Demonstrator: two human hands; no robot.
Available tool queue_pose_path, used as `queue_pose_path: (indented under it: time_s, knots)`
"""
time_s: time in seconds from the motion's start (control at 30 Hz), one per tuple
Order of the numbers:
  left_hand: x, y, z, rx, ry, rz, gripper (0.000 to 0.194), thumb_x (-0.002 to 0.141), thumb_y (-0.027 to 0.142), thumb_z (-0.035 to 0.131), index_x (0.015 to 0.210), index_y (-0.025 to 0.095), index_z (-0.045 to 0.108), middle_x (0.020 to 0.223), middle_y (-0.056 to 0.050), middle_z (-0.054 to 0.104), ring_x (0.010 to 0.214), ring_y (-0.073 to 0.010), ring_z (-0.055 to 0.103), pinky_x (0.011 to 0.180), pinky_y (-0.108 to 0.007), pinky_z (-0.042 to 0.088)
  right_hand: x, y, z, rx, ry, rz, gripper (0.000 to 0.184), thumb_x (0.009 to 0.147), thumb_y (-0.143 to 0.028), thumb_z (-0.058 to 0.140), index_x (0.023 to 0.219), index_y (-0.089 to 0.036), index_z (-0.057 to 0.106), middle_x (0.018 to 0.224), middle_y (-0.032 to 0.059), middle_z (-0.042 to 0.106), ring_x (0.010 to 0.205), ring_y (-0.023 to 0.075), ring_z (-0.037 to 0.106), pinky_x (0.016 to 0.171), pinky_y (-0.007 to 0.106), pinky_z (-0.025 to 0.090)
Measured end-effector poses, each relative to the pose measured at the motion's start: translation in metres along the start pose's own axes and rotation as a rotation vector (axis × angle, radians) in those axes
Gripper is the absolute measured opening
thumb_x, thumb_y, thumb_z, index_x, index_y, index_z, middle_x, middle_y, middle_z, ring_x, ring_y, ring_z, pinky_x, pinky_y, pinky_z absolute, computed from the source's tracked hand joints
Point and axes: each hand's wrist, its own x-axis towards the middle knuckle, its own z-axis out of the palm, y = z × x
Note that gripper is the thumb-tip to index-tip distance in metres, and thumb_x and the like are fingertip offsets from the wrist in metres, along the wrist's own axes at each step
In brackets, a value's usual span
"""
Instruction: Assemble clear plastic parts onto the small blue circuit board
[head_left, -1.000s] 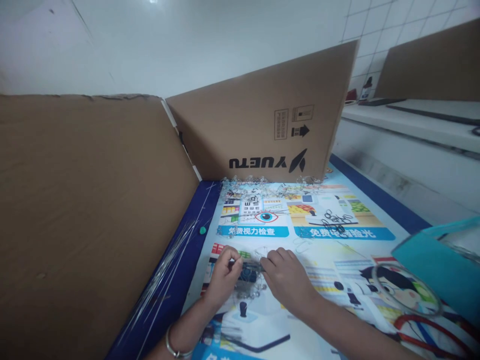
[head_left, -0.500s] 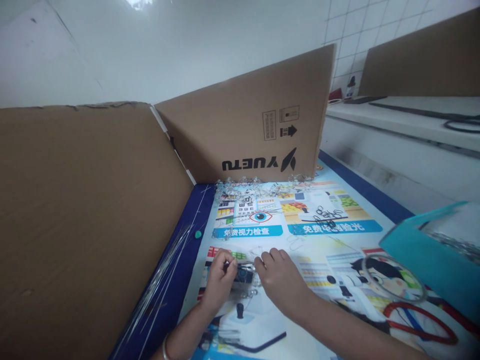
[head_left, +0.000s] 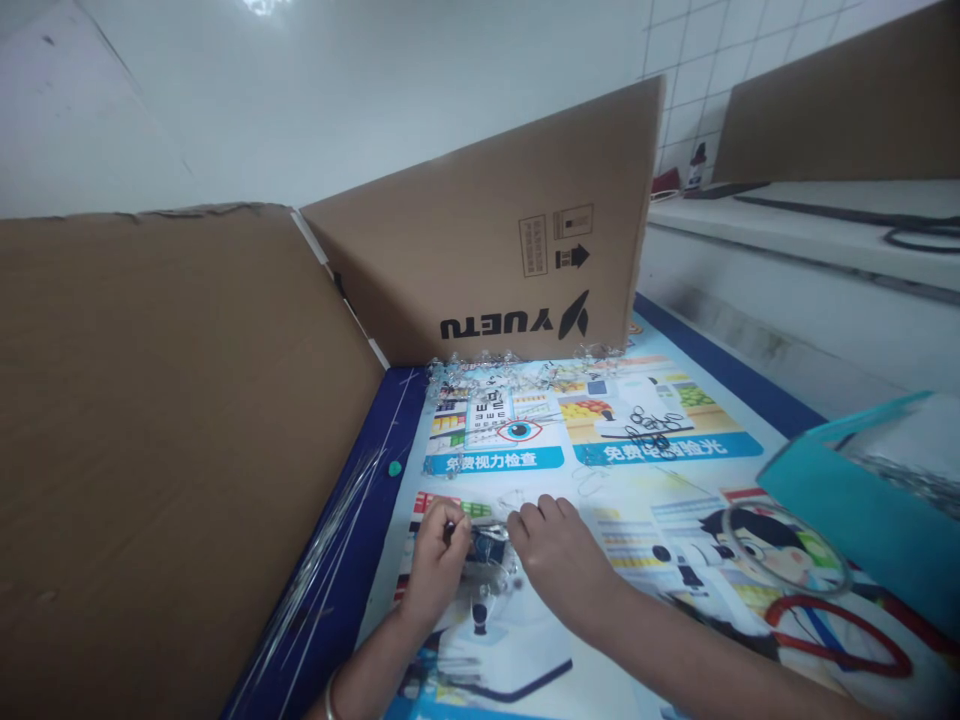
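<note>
My left hand (head_left: 437,560) is closed in a fist, thumb pressed against the forefinger. My right hand (head_left: 564,570) faces it with its fingers curled down. Between the two runs a bundle of thin silvery wire (head_left: 491,530), its ends hidden in both hands. Below it something clear and bead-like dangles, smeared by motion. Beyond my hands, clear beaded wire pieces (head_left: 487,372) lie heaped along the foot of the cardboard. A small pile of dark wire loops (head_left: 652,425) rests on the printed sheet to the right.
Cardboard panels (head_left: 480,260) stand at the left and back. Straight wires (head_left: 311,560) lie along the blue left border, near a green blob (head_left: 394,468). At right are a teal box (head_left: 862,510) with wires inside, a clear ring (head_left: 787,550) and a red loop (head_left: 840,635).
The silvery wire between my hands has shifted and shows wider now. The beads below have blurred with movement. Both hands stay almost in place; the whole view has moved slightly.
</note>
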Motion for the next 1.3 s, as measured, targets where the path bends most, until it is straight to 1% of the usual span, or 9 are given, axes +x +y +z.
queue_pose_path:
  time_s: [0.23, 0.4, 0.5, 0.73, 0.93, 1.1, 1.3]
  knots:
    - [0.000, 0.001, 0.000, -0.032, 0.015, -0.019, 0.022, 0.081, 0.026, 0.047, 0.061, 0.018, 0.044, 0.066, 0.001, 0.046, 0.064, -0.0132, 0.044, 0.062, -0.024, 0.036, 0.001, 0.002, 0.002, 0.025, 0.005, 0.027, 0.008, 0.075, -0.011, 0.053, 0.081, -0.016, 0.054, 0.071, 0.0044, 0.052, 0.070, 0.0190, 0.042, 0.061, 0.033, 0.024]
    - [0.001, -0.001, -0.001, -0.068, 0.009, -0.042, 0.022, 0.083, 0.027, 0.045, 0.063, 0.018, 0.044, 0.068, 0.000, 0.047, 0.069, -0.0139, 0.046, 0.067, -0.024, 0.037, 0.000, 0.009, 0.007, 0.087, 0.010, 0.054, 0.005, 0.076, -0.013, 0.054, 0.077, -0.018, 0.053, 0.072, 0.0036, 0.050, 0.071, 0.0183, 0.041, 0.063, 0.033, 0.024]
    - [0.001, -0.003, -0.001, -0.104, 0.000, -0.065, 0.021, 0.083, 0.028, 0.044, 0.064, 0.018, 0.045, 0.068, 0.000, 0.047, 0.068, -0.0140, 0.046, 0.066, -0.024, 0.038, -0.002, 0.012, 0.010, 0.112, 0.034, 0.057, 0.002, 0.077, -0.017, 0.054, 0.078, -0.018, 0.053, 0.073, 0.0035, 0.050, 0.072, 0.0181, 0.040, 0.064, 0.033, 0.023]
    - [0.000, -0.003, -0.002, -0.129, -0.013, -0.066, 0.021, 0.083, 0.028, 0.045, 0.065, 0.018, 0.045, 0.069, 0.000, 0.048, 0.069, -0.0138, 0.046, 0.067, -0.024, 0.038, -0.002, 0.011, 0.012, 0.118, 0.047, 0.044, 0.003, 0.077, -0.017, 0.052, 0.079, -0.018, 0.054, 0.073, 0.0040, 0.050, 0.072, 0.0180, 0.040, 0.064, 0.032, 0.024]
    - [-0.001, -0.001, 0.002, -0.155, 0.005, -0.124, 0.020, 0.082, 0.030, 0.047, 0.066, 0.018, 0.044, 0.064, 0.003, 0.044, 0.058, -0.0107, 0.041, 0.056, -0.021, 0.036, -0.002, 0.009, 0.010, 0.128, 0.038, 0.055, 0.002, 0.078, -0.018, 0.052, 0.079, -0.019, 0.053, 0.074, 0.0038, 0.050, 0.072, 0.0187, 0.040, 0.064, 0.033, 0.024]
    - [-0.002, -0.003, 0.002, -0.096, 0.019, -0.111, 0.017, 0.082, 0.028, 0.046, 0.068, 0.018, 0.045, 0.065, 0.002, 0.043, 0.060, -0.0112, 0.041, 0.057, -0.021, 0.036, -0.002, 0.009, 0.008, 0.143, 0.009, 0.074, 0.001, 0.078, -0.019, 0.052, 0.078, -0.019, 0.053, 0.074, 0.0039, 0.051, 0.073, 0.0188, 0.040, 0.065, 0.033, 0.024]
    - [-0.004, -0.002, 0.002, 0.063, 0.020, -0.016, 0.014, 0.082, 0.023, 0.044, 0.069, 0.018, 0.044, 0.068, 0.001, 0.046, 0.065, -0.0130, 0.044, 0.063, -0.023, 0.036, -0.002, 0.006, 0.007, 0.173, -0.014, 0.093, 0.003, 0.077, -0.021, 0.054, 0.080, -0.019, 0.053, 0.075, 0.0041, 0.051, 0.075, 0.0192, 0.041, 0.066, 0.033, 0.025]
